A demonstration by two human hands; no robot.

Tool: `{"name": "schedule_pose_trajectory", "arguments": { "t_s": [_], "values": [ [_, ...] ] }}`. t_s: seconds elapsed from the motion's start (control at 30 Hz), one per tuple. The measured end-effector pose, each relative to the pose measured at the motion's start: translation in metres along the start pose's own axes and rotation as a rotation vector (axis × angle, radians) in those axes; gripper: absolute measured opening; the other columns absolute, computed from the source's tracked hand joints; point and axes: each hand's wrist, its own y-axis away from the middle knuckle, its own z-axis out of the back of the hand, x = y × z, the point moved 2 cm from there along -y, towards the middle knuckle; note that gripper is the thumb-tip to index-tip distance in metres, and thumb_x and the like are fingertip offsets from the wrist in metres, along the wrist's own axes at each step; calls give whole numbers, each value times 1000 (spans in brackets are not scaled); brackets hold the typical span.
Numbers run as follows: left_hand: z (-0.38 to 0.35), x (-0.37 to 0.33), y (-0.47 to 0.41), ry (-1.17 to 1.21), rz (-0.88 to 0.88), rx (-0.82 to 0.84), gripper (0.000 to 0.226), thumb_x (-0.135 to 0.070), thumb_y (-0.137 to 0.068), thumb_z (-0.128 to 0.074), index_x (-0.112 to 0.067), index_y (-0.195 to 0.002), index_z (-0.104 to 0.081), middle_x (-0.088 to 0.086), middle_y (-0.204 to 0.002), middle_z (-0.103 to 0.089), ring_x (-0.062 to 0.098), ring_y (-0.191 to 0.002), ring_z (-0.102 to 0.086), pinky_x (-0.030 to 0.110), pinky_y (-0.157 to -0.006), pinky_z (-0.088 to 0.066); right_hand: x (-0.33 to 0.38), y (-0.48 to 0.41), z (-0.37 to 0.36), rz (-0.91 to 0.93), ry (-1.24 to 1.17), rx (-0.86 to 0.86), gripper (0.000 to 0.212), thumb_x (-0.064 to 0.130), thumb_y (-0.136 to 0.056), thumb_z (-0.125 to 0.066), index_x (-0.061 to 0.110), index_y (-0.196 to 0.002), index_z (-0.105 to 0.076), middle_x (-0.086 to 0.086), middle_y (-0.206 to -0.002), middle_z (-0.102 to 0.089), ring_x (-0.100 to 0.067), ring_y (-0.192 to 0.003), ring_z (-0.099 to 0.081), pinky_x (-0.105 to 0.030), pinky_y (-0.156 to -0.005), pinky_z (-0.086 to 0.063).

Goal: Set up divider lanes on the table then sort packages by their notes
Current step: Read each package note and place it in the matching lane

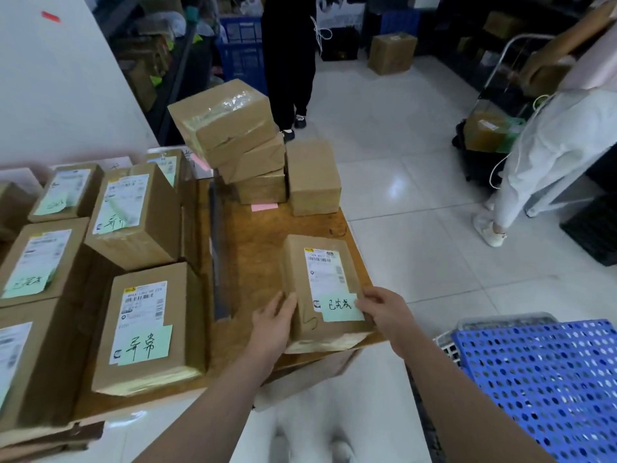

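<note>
A brown cardboard package [325, 289] with a white shipping label and a green handwritten note [340, 307] lies at the near right corner of the wooden table [253, 248]. My left hand [273, 319] grips its left side. My right hand [384, 312] grips its near right corner beside the note. A dark divider strip [218, 255] runs down the table to the left of this package. Left of the strip lie several labelled packages with green notes, the nearest one [150, 329] close to the table's front edge.
A leaning stack of plain boxes [240, 145] and a single box [312, 177] stand at the table's far end, with a pink note [264, 206] in front. A blue perforated crate [547, 389] sits at my right. Two people stand on the tiled floor beyond.
</note>
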Motion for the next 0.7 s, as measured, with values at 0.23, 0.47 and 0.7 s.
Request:
{"name": "schedule_pose_trajectory", "arguments": {
  "t_s": [0.23, 0.47, 0.7],
  "values": [
    [-23, 5, 11, 133, -31, 125, 32, -44, -100, -44, -37, -130, -55, -14, -118, -69, 12, -110, -64, 41, -105, -44, -4, -4, 11, 53, -35, 60, 17, 8, -89, -66, 20, -102, -67, 12, -87, -70, 0, -77, -66, -11, -57, -49],
    [-35, 17, 25, 165, -75, 59, 39, -21, -92, -63, -37, -126, -54, -13, -116, -70, 8, -104, -67, 27, -87, -51, -14, 3, 11, 63, 11, 201, 21, 16, -90, -66, 27, -108, -67, 12, -97, -75, -6, -90, -71, -28, -85, -56],
    [-26, -9, 54, 243, -224, -97, 49, -25, -85, -65, -38, -131, -53, -16, -110, -71, 12, -102, -69, 35, -88, -57, 26, 19, 10, 277, 68, 163, 38, 25, -88, -69, 22, -125, -62, 12, -104, -72, 0, -88, -69, -15, -73, -54]
  ]
}}
